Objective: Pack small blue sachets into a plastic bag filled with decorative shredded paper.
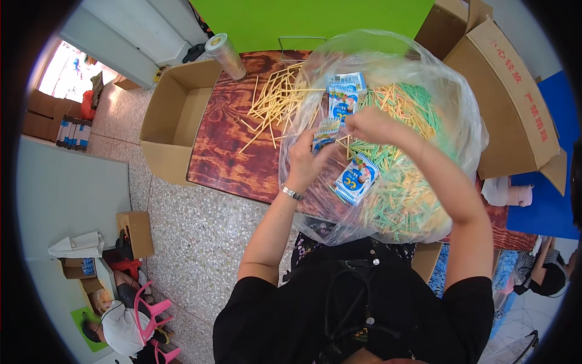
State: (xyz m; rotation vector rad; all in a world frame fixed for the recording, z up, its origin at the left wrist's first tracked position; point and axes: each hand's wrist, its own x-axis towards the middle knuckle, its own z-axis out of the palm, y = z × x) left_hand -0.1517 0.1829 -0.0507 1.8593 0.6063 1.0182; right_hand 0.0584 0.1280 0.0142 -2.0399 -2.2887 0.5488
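My left hand point(303, 156) is closed around a small blue-and-yellow packet point(326, 134), tilted over the table. Close to the packet's upper right side, my right hand point(371, 125) has its fingers pressed together; whatever is in them is hidden. Blue-and-white packets point(343, 104) lie just beyond my hands, and another blue-and-white packet point(356, 179) rests nearer to me. A large clear plastic bag point(451, 73) is spread around, with heaps of thin green and orange sticks point(403, 109) in it. Longer yellow sticks point(273, 109) are scattered on the table to the left.
The red-brown wooden table point(227, 155) carries a clear cylindrical container point(225, 57) at its far left corner. An open cardboard box point(176, 115) adjoins its left edge; a tall carton point(509, 97) stands at the right. A seated person point(121, 327) is at lower left, another person point(542, 273) at right.
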